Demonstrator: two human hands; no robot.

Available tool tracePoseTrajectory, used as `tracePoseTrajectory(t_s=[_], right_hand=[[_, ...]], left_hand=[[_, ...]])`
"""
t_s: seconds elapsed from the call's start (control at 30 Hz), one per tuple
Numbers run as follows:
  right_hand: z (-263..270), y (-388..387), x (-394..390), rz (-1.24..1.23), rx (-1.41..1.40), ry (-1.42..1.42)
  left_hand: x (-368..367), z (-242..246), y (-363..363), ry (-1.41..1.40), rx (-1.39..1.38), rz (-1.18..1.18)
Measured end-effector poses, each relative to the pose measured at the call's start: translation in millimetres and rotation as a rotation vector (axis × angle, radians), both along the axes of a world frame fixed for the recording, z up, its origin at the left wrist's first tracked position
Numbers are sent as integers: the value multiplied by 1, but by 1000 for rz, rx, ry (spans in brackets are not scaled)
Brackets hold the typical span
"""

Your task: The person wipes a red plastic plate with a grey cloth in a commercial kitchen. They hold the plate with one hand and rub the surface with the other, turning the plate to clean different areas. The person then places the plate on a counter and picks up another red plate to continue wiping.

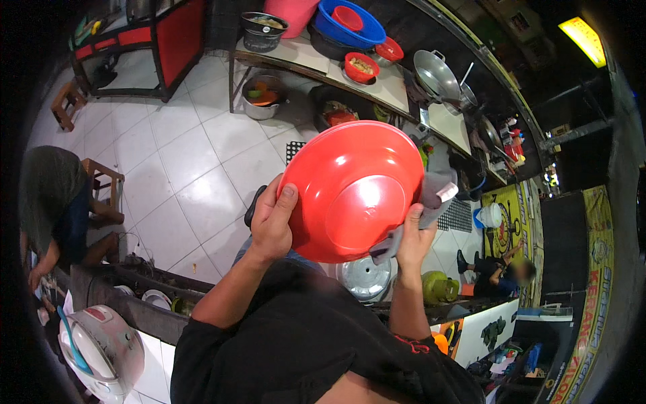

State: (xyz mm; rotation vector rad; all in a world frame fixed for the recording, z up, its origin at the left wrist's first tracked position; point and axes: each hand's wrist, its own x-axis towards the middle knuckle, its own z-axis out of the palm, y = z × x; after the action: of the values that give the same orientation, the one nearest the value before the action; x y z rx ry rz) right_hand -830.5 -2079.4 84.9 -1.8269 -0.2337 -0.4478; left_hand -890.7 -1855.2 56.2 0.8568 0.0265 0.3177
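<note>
A large red plastic basin is held up in front of my body, its smooth inside facing the camera. My left hand grips the rim at the left, with the thumb over the inner wall. On the opposite side my right hand holds the rim together with a grey cloth, which bears a white tag. The cloth hangs partly outside the rim and partly beneath the basin's lower edge. Fingers behind the basin are hidden.
Beyond stands a long table with a blue basin, red bowls and a wok. A metal lid and a green gas cylinder are close below. A rice cooker stands lower left. Two people sit at either side.
</note>
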Motion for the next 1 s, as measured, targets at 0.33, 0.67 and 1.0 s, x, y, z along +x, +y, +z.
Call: tracePoseTrajectory(t_s=[0.33, 0.67, 1.0], right_hand=[[20, 53, -28, 513, -1114, -498], [-5, -4, 9, 173, -750, -242], [-23, -17, -36, 295, -1077, -342]], left_hand=[[-4, -8, -18, -11, 151, -171], [-28, -20, -52, 27, 358, -101], [-17, -44, -60, 88, 273, -134]])
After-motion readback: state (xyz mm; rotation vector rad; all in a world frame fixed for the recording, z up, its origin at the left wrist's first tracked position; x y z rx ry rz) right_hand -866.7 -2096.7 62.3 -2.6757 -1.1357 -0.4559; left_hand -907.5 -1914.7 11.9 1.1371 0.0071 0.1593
